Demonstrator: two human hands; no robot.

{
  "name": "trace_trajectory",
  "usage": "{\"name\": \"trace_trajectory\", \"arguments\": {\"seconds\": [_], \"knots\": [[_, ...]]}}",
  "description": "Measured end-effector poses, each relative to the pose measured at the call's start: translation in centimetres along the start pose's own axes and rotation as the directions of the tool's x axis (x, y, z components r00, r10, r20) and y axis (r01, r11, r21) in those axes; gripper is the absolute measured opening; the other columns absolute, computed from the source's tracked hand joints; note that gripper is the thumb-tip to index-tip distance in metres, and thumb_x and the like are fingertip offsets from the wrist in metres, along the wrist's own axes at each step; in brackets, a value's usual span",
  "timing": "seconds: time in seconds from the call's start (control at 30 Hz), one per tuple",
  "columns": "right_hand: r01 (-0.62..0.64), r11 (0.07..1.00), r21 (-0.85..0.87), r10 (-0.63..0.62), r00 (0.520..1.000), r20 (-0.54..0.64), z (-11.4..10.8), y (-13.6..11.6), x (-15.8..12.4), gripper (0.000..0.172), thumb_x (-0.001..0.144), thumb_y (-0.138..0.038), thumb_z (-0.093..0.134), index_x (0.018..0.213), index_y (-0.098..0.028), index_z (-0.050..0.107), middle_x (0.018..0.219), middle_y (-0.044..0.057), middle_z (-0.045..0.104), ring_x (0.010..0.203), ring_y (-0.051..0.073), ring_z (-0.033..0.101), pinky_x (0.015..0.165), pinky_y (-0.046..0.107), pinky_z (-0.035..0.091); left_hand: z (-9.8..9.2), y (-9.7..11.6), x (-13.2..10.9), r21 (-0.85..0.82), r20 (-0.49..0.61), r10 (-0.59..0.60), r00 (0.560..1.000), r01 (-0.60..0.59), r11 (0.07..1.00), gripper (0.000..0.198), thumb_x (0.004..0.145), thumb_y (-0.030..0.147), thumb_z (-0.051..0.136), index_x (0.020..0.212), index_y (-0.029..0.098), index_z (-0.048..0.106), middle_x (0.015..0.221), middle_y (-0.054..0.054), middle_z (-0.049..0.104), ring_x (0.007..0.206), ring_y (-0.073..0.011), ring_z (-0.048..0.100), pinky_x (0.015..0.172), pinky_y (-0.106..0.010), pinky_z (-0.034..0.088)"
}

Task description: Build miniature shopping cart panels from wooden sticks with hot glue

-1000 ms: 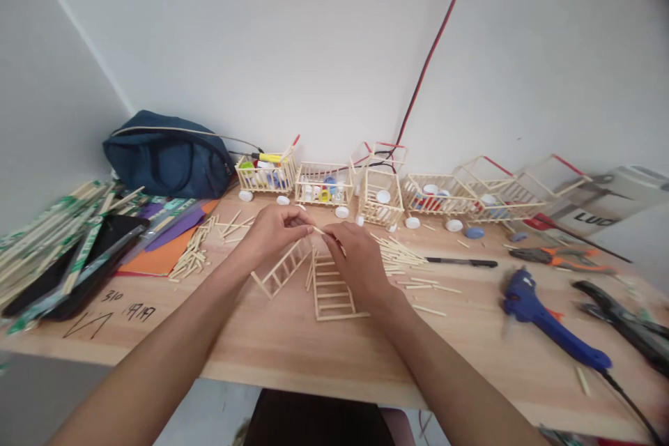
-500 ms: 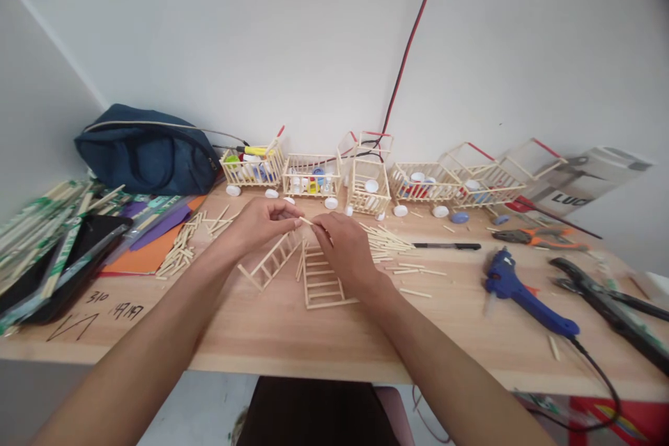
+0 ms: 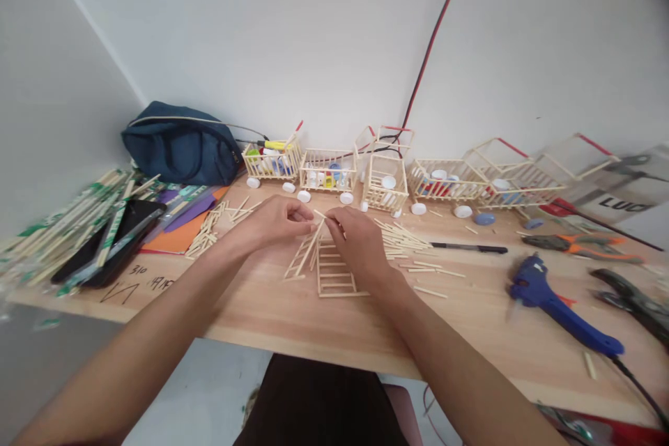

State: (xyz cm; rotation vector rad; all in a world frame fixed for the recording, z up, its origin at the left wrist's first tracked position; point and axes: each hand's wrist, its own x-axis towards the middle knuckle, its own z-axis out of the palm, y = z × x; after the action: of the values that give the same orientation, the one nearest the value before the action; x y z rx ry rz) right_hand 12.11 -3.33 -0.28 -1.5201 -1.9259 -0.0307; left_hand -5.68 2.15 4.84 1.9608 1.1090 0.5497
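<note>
My right hand point(image 3: 360, 240) pinches a thin wooden stick point(image 3: 320, 215) between thumb and fingertips. Just left of it, my left hand point(image 3: 285, 221) is curled, with thumb and index slightly apart and no stick visible between them. Below the fingertips, a small ladder-like stick frame point(image 3: 299, 261) stands at a slant; whether its upper end is also in my right fingers I cannot tell. A wider ladder-like frame point(image 3: 334, 277) lies flat on the table, partly covered by my right hand. Loose sticks point(image 3: 402, 237) are heaped beyond that hand.
Several miniature stick carts point(image 3: 328, 171) with bottle-cap wheels line the wall. At right lie a blue glue gun point(image 3: 559, 306), orange-handled pliers point(image 3: 580, 245) and a black pen point(image 3: 470, 247). Left are a blue bag point(image 3: 182, 146), bundled sticks point(image 3: 78, 216) and orange paper point(image 3: 172, 237).
My left fingers have parted from the stick, which stays in my right hand. The small ladder frame has shifted right and turned more upright. The whole view has swung slightly left.
</note>
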Motion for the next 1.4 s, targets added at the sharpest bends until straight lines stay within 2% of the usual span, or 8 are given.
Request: {"name": "trace_trajectory", "arguments": {"seconds": [0.13, 0.33, 0.43, 0.67, 0.87, 1.07, 1.27, 1.4], "knots": [[0.005, 0.999, 0.034, -0.004, 1.000, -0.011, 0.2, -0.1, -0.1, 0.018, 0.095, -0.024, 0.047, 0.087, -0.021, 0.062, 0.086, 0.005, 0.068, 0.083, 0.019, 0.059, 0.075, 0.029, 0.039, 1.0, 0.2, -0.6, 0.022, -0.016, -0.002, 1.000, 0.002, 1.000, 0.027, 0.066, 0.037, 0.070, 0.082, 0.015, 0.071, 0.072, -0.003, 0.070, 0.066, -0.0158, 0.064, 0.060, -0.025, 0.047], [-0.002, 0.987, 0.162, 0.002, 1.000, -0.004, 0.7, -0.2, -0.1, 0.016, 0.093, -0.022, 0.049, 0.084, -0.021, 0.063, 0.083, 0.003, 0.067, 0.078, 0.018, 0.059, 0.071, 0.028, 0.040, 2.4, -0.5, -0.9, 0.147, -0.072, 0.050, 0.996, -0.039, 0.988, 0.023, 0.065, 0.022, 0.062, 0.085, 0.016, 0.071, 0.070, -0.002, 0.070, 0.066, -0.0163, 0.064, 0.060, -0.024, 0.047], [-0.034, 0.972, 0.232, 0.038, 0.999, -0.014, 0.6, -0.2, 0.0, 0.015, 0.091, -0.023, 0.050, 0.083, -0.021, 0.063, 0.078, 0.002, 0.067, 0.073, 0.017, 0.059, 0.069, 0.027, 0.039, 2.5, -0.5, -1.2, 0.146, -0.099, 0.068, 0.993, -0.053, 0.988, 0.026, 0.066, 0.019, 0.058, 0.088, 0.015, 0.072, 0.070, -0.002, 0.070, 0.065, -0.0156, 0.063, 0.060, -0.024, 0.046], [-0.128, 0.965, 0.230, 0.143, 0.988, -0.050, -0.8, 0.3, -0.1, 0.016, 0.090, -0.026, 0.050, 0.083, -0.021, 0.063, 0.077, 0.002, 0.068, 0.070, 0.017, 0.059, 0.067, 0.028, 0.039, 1.1, -0.4, -1.0, -0.053, -0.147, -0.013, 0.989, 0.006, 0.999, 0.034, 0.067, 0.021, 0.064, 0.097, 0.011, 0.073, 0.078, -0.006, 0.072, 0.068, -0.0151, 0.064, 0.060, -0.023, 0.046], [-0.122, 0.974, 0.192, 0.132, 0.991, -0.039, -1.0, 0.3, -0.1, 0.019, 0.091, -0.029, 0.048, 0.082, -0.022, 0.064, 0.075, 0.002, 0.068, 0.068, 0.017, 0.058, 0.065, 0.027, 0.037, 0.8, -0.1, 0.2, -0.256, -0.078, -0.024, 0.997, 0.003, 0.967, 0.037, 0.065, 0.025, 0.069, 0.099, 0.010, 0.073, 0.082, -0.006, 0.072, 0.073, -0.0149, 0.064, 0.065, -0.024, 0.047], [-0.162, 0.974, 0.160, 0.169, 0.985, -0.032, -1.0, 0.4, -0.1, 0.017, 0.090, -0.025, 0.049, 0.082, -0.020, 0.063, 0.076, 0.001, 0.067, 0.069, 0.015, 0.057, 0.066, 0.026, 0.036, 0.8, 0.4, 0.9, -0.307, -0.019, -0.070, 0.997, 0.061, 0.950, 0.040, 0.062, 0.025, 0.071, 0.100, 0.012, 0.074, 0.078, -0.004, 0.072, 0.069, -0.0126, 0.063, 0.064, -0.023, 0.045], [-0.150, 0.980, 0.133, 0.157, 0.987, -0.045, -1.0, 0.6, 0.0, 0.021, 0.092, -0.026, 0.047, 0.079, -0.020, 0.063, 0.074, 0.002, 0.065, 0.067, 0.015, 0.054, 0.064, 0.025, 0.034, 0.6, 0.9, 1.4, -0.336, -0.002, -0.114, 0.993, 0.107, 0.936, 0.037, 0.060, 0.020, 0.071, 0.096, 0.013, 0.075, 0.075, -0.003, 0.072, 0.067, -0.0123, 0.062, 0.061, -0.022, 0.047], [-0.159, 0.980, 0.123, 0.165, 0.985, -0.043, -1.0, 0.5, 0.1, 0.020, 0.092, -0.024, 0.047, 0.080, -0.020, 0.062, 0.073, 0.001, 0.064, 0.066, 0.014, 0.052, 0.064, 0.025, 0.033, 0.5, 1.0, 1.7, -0.336, 0.010, -0.116, 0.993, 0.112, 0.935, 0.032, 0.061, 0.018, 0.071, 0.092, 0.013, 0.076, 0.069, -0.001, 0.070, 0.059, -0.0096, 0.058, 0.056, -0.020, 0.046]]}}
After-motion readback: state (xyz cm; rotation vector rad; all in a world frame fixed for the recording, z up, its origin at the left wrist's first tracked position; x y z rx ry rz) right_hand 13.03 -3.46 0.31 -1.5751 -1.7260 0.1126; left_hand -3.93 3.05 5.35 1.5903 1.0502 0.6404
